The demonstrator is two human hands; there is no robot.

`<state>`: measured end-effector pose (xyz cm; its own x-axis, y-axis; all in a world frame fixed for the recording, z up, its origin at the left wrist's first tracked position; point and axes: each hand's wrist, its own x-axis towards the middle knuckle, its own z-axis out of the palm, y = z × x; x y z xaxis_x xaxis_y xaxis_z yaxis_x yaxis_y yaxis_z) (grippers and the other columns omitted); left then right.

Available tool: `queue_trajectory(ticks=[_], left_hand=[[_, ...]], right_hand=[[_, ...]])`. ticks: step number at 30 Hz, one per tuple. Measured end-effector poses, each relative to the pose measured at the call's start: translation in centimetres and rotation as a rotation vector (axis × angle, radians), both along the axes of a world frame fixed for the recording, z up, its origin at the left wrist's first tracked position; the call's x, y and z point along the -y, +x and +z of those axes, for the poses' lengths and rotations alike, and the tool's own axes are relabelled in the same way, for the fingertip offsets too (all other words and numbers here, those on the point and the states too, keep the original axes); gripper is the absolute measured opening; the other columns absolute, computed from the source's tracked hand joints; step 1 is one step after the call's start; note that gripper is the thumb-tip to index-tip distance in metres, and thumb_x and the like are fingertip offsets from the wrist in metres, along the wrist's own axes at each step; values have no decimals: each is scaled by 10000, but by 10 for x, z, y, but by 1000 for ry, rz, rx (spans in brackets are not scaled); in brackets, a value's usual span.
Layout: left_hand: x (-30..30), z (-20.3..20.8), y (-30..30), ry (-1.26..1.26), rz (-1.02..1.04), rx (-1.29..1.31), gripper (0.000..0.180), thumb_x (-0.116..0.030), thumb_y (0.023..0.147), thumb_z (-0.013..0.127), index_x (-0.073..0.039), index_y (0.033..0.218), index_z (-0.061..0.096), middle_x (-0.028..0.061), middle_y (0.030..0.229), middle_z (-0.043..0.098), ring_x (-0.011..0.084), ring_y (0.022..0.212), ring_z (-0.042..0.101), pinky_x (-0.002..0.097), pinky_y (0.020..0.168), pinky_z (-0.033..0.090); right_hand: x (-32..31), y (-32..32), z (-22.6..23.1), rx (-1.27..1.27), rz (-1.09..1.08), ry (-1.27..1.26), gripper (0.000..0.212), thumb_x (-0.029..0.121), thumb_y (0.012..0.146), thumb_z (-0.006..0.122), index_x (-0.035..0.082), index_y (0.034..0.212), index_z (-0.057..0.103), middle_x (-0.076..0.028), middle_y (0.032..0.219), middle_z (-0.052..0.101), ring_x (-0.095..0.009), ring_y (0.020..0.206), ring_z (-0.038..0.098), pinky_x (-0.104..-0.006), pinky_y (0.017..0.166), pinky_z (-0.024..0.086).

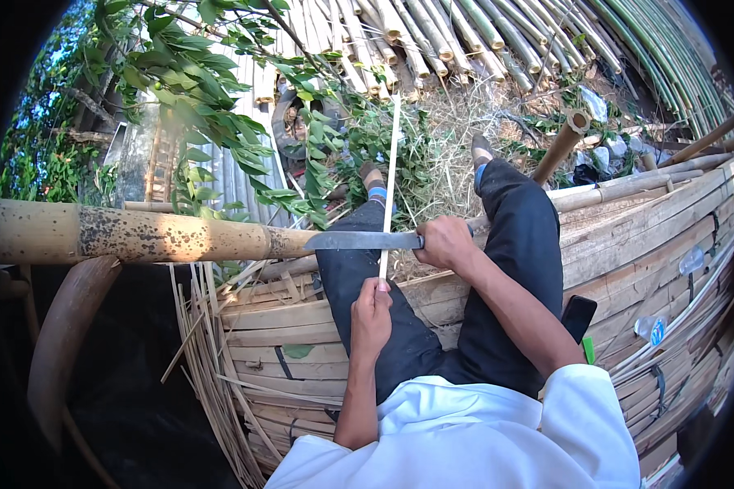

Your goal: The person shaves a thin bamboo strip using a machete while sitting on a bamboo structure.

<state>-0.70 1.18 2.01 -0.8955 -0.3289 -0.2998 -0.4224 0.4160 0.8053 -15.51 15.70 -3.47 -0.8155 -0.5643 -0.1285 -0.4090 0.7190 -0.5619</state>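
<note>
Closed round the near end of a long, thin, pale bamboo strip (391, 167), my left hand (371, 314) holds it pointing away from me between my legs. My right hand (444, 242) grips the handle of a machete (359, 240). Its broad grey blade points left and lies across the strip, a little beyond my left hand. The blade's tip overlaps the right end of a thick, speckled bamboo pole (155, 232); I cannot tell whether they touch.
I sit on stacked split bamboo slats (277, 337). Thin strips (208, 367) hang at their left end. Cut bamboo poles (440, 41) lie at the far side, behind leafy branches (196, 90). A phone (578, 316) and a plastic cup (651, 329) rest to my right.
</note>
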Motion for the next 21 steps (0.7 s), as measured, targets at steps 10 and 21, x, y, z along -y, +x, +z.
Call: queue_trajectory(ticks=[10, 21], left_hand=[[-14, 17, 38, 366, 90, 34, 249, -284, 1011, 425, -59, 942, 503, -53, 626, 390, 0, 478, 306, 174, 398, 224], [-6, 5, 32, 395, -33, 129, 249, -292, 1005, 440, -62, 942, 513, -54, 613, 394, 3, 479, 310, 178, 406, 233]], right_hand=[[-21, -37, 2, 252, -459, -60, 308, 307, 764, 594, 17, 787, 695, -260, 737, 640, -412, 721, 641, -479, 697, 511], [-14, -12, 8, 941, -537, -1208, 314, 322, 889, 636, 8, 876, 626, 67, 483, 337, -41, 376, 307, -222, 371, 248]])
